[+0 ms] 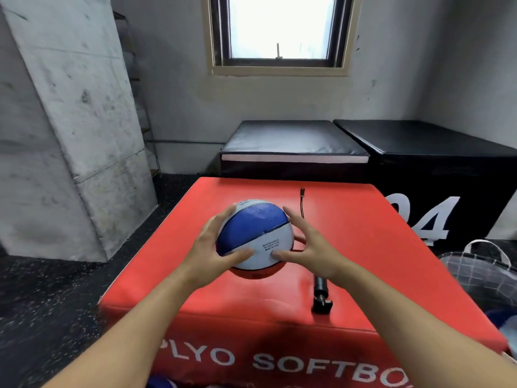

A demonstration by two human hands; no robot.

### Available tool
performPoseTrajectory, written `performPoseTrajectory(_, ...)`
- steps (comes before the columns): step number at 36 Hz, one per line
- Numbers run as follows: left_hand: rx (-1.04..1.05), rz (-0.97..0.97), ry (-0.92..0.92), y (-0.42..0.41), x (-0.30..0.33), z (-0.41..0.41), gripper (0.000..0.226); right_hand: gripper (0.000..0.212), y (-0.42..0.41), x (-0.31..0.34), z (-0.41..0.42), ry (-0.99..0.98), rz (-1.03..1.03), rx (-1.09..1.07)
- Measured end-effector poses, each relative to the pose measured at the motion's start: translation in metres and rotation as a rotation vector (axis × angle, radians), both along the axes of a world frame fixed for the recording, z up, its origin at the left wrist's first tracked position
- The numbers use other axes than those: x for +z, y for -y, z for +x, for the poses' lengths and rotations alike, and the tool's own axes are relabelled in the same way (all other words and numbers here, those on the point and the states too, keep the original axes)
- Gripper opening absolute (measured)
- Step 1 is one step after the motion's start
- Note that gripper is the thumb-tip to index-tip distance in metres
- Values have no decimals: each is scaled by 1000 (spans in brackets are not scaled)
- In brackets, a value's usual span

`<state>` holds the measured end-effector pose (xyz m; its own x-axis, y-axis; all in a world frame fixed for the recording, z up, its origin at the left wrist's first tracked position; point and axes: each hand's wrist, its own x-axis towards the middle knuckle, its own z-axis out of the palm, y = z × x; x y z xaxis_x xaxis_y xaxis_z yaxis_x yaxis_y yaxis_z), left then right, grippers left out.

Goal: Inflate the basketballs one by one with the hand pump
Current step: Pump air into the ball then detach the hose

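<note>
Two hands, left hand (212, 254) and right hand (310, 247), hold a blue, white and red basketball (256, 233) over the red plyo box (363, 247), fingers (291, 218) spread and curled around its sides; the hand pump (321, 294) lies beside it.

Pump body: the black cylindrical hand pump (321, 292) runs under the right hand (313, 247), its middle hidden.
Ball print: small black lettering on the blue, white and red basketball (254, 233) is too small to read.
Box lettering: white words on the red padded plyo box (363, 247) are cut off by the bottom edge.
Mesh bag: the grey netted bag (481, 273) is cut off at the right edge.
</note>
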<state>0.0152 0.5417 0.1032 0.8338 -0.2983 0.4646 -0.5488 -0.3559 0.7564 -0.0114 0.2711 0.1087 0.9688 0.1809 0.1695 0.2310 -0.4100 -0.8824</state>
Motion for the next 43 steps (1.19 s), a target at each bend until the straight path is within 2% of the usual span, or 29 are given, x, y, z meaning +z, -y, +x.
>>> performPoseTrajectory(3, -12, -35, -15, -6, 7, -8, 107, 103, -8, 6, -10, 50, 27, -38)
performPoseTrajectory(7, 6, 46, 96, -11, 18, -24, 124, 106, -27, 17, -25, 125, 77, -64)
performPoseTrajectory(12, 44, 4, 176, -33, 37, -46, 117, 114, -39, 30, -46, 166, 87, 11)
performPoseTrajectory(16, 13, -45, 109, -63, 41, -73, 111, 128, -52, 49, -66, 139, 82, 77)
performPoseTrajectory(21, 29, -89, 38, -101, 33, -109, 108, 116, -93, 45, -91, 107, 39, 161)
performPoseTrajectory(26, 110, 41, 61, -136, 4, -134, 127, 115, -127, 27, -100, 83, -29, 194)
performPoseTrajectory(28, 139, 35, 38, -145, -12, -143, 131, 114, -139, 21, -103, 38, -69, 229)
performPoseTrajectory(31, 188, -3, -29, -157, -35, -159, 130, 119, -154, 8, -103, -20, -173, 265)
performPoseTrajectory(39, 223, -42, -149, -169, -106, -188, 124, 150, -179, -46, -100, -154, -490, 369)
performPoseTrajectory(43, 208, -47, -266, -171, -149, -205, 125, 151, -183, -86, -108, -283, -571, 396)
